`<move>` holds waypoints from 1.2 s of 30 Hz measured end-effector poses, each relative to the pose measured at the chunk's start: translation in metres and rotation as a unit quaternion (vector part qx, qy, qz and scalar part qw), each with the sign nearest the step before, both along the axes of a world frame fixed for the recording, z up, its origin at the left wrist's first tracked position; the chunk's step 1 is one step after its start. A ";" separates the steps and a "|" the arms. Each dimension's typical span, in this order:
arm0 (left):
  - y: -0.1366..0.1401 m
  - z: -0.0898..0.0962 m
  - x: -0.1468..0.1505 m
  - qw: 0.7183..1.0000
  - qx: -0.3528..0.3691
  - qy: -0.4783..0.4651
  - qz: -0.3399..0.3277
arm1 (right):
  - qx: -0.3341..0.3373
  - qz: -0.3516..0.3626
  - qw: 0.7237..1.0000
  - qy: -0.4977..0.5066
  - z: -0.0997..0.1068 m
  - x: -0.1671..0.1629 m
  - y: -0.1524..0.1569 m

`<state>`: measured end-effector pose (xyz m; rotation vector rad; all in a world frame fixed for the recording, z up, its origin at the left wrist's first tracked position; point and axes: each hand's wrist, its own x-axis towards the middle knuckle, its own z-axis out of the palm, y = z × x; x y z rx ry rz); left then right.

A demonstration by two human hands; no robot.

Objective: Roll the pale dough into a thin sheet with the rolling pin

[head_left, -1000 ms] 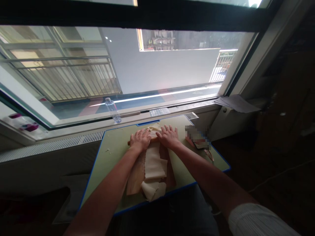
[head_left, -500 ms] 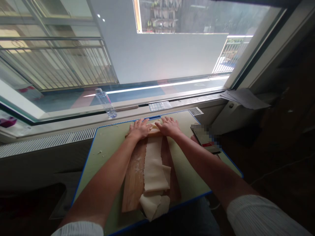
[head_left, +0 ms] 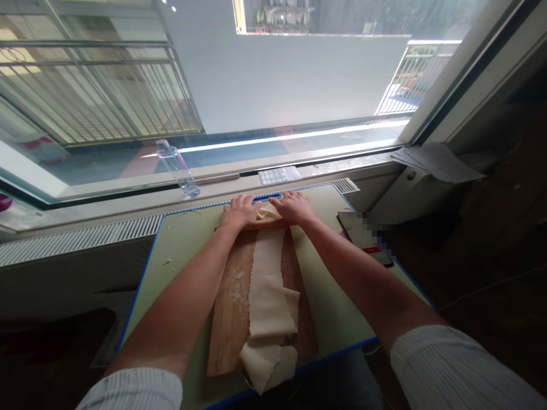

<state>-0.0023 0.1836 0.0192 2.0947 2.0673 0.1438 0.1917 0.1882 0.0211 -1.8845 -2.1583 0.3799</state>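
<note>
A long strip of pale dough (head_left: 268, 279) lies lengthwise on the wooden board (head_left: 226, 330), its near end folded over and hanging past the board's front edge. Across the far end sits a wooden rolling pin (head_left: 268, 224), mostly covered by my hands. My left hand (head_left: 241, 212) rests palm down on the pin's left part, fingers stretched forward. On its right part lies my right hand (head_left: 297, 208), also flat with fingers extended away from me. Between the two hands, bunched dough (head_left: 268, 212) shows just beyond the pin.
The board stands on a small green table (head_left: 175, 296) with a blue rim. A phone (head_left: 365, 239) lies at the table's right side, partly blurred out. On the windowsill stand a clear plastic bottle (head_left: 178, 169) and a flat gridded item (head_left: 280, 175). Papers (head_left: 440, 161) lie at right.
Both hands have moved slightly forward, away from me, over the rolling pin. The camera view has shifted a little. The dough strip lies much as before.
</note>
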 end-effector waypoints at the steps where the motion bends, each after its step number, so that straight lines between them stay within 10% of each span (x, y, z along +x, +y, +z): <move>1: -0.002 0.000 0.000 1.000 -0.001 0.003 -0.004 | -0.004 0.000 1.000 0.000 0.000 0.000 -0.001; 36: -0.138 -0.007 0.016 0.991 0.124 0.056 -0.018 | 0.055 -0.002 0.996 -0.075 0.001 0.007 -0.137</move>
